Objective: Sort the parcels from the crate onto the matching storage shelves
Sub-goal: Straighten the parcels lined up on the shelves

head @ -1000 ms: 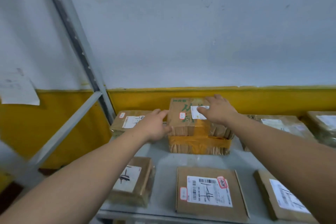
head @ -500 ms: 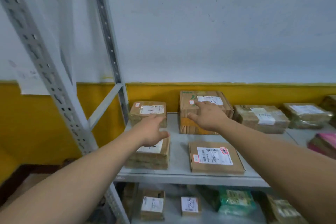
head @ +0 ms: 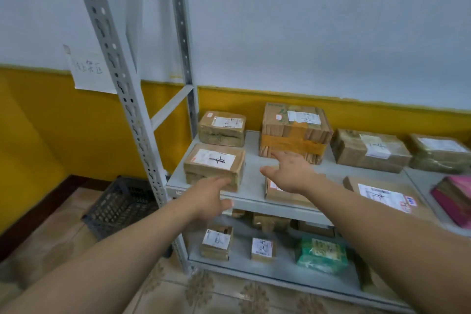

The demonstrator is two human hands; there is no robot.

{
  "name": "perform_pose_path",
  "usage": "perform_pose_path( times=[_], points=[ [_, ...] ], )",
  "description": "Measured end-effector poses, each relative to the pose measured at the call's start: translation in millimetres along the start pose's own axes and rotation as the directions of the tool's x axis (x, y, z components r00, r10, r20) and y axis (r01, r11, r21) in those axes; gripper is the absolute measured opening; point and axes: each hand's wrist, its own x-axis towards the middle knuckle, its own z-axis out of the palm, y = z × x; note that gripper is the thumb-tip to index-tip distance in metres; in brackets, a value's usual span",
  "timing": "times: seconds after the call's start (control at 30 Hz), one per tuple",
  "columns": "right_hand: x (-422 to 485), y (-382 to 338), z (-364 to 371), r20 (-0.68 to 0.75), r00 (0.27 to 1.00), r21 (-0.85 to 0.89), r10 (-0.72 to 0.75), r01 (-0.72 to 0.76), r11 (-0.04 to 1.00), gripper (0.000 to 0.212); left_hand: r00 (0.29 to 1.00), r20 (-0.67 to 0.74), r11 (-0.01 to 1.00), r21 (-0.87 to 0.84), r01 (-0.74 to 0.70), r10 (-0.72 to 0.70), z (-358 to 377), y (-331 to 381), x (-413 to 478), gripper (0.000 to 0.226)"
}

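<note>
The left grip and right grip are both released, fingers spread, holding nothing. The left hovers at the near edge of the upper shelf, by a labelled parcel. The right is in front of the tall tape-bound parcel at the far side. A black crate sits on the floor, left of the rack.

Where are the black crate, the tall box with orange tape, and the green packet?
black crate (head: 119, 208): head view, on its mesh side wall.
tall box with orange tape (head: 293, 144): head view, on the tape band across its front.
green packet (head: 322, 253): head view, on its top face.
</note>
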Motion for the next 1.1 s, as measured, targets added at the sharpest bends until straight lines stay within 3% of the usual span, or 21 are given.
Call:
perform_pose_path(
  times=[0.23,0.67,0.9,1.1],
  points=[
    [-39.2,18.4,46.1,0.104,0.994,0.034,-0.045,0.042,0.999,0.069,0.982,0.165,0.996,0.018,0.089,-0.091,67.9,-6.4,-38.3,0.071],
    [-9.9,-17.6,143.1,0.262,0.965,0.049,-0.025,0.013,0.999,0.062,0.956,0.248,0.984,-0.044,0.172,-0.156,94.0,-97.4,-27.2,0.062],
    [29.0,-28.9,223.2,0.352,0.926,0.07,0.137,-0.172,0.983,0.065,0.921,0.365,0.983,-0.063,0.172,-0.138,126.5,-169.8,15.9,0.065],
    [84.8,-7.9,298.0,0.393,0.906,0.07,0.153,-0.196,0.978,0.061,0.903,0.388,0.959,-0.129,0.251,-0.184,190.0,-206.8,63.7,0.068]
  ],
)
